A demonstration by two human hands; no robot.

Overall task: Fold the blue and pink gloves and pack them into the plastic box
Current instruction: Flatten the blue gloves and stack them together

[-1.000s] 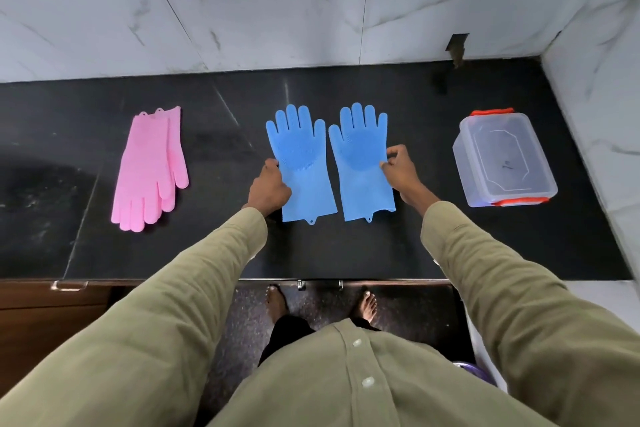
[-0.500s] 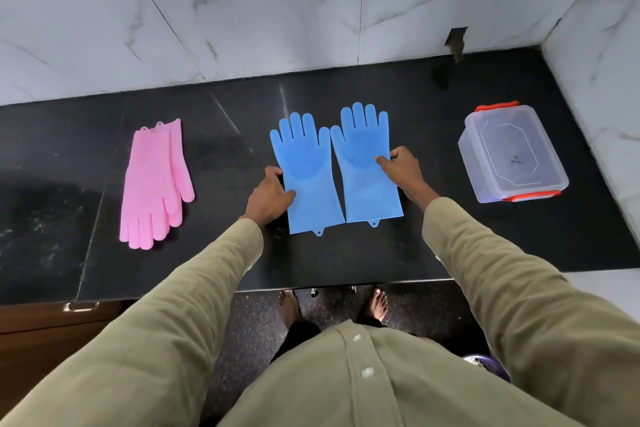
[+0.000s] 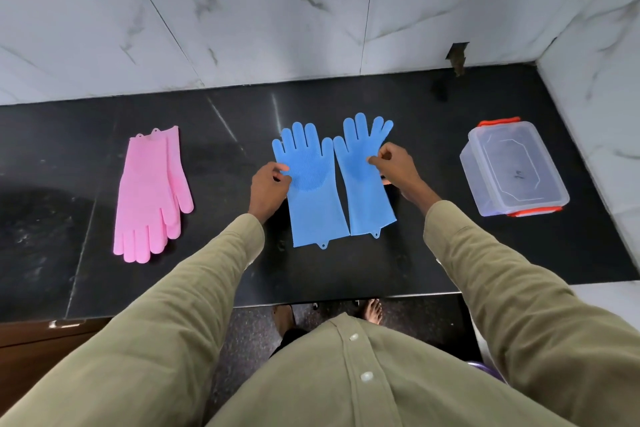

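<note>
Two blue gloves lie flat side by side on the black counter (image 3: 381,270), fingers pointing to the wall. My left hand (image 3: 268,184) pinches the left edge of the left blue glove (image 3: 313,191) at its palm. My right hand (image 3: 394,166) pinches the right edge of the right blue glove (image 3: 363,184) near its thumb. The pink gloves (image 3: 149,194) lie stacked at the left, fingers toward me. The clear plastic box (image 3: 512,170) with orange clips stands at the right, its lid on.
Marble tiled walls close the counter at the back and on the right. The counter's front edge runs just below the glove cuffs. A wooden drawer front (image 3: 34,350) sits under the counter at the left. My feet stand on the dark floor below.
Both hands have slid up along the outer edges of the blue gloves, from the wrist parts to the palms. The right glove's thumb side has lifted slightly.
</note>
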